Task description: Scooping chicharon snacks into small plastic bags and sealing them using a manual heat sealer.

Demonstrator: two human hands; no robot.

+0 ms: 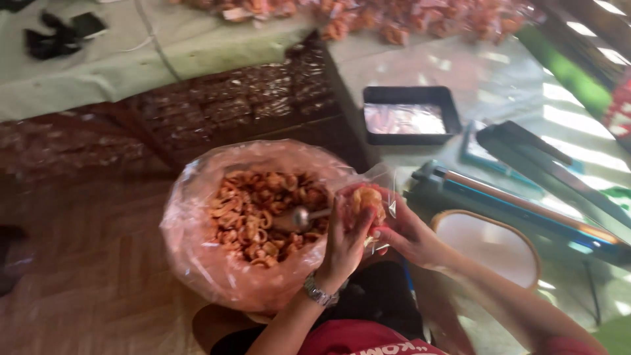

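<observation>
small bag: clear plastic pouch w/ orange ring snacks in it, pinched between both hands, right in front of the body. It's touching both palms, mouth side seems to face up/away, can't tell for sure bc of blur.

left hand: left hand w/ a wristwatch, fingers curled up around the near-left side of the pouch, closed on it.

right hand: right hand cupping the pouch from the right/under side, fingers wrapped on it, not spread.

key relation: big bag sits just to the left of the hands, basically touching the left hand's knuckles. So left hand is the nearer one to it. Pouch is right of the big bag's rim.

big bag contents: pinkish clear sack, open top, loads of the same orange curly snacks.

spoon: metal spoon lying in the snacks, bowl to the left, handle pointing right toward the hands. Long axis runs roughly left-right; handle end just beside left hand fingertips. Nobody's holding it.

right of hands: heat sealer, long bar running away to the right, plus a round pale plate-ish thing near the right forearm.

beyond hands: black tray w/ something shiny in it, can't tell what. Further off, a heap of filled packets.
</observation>
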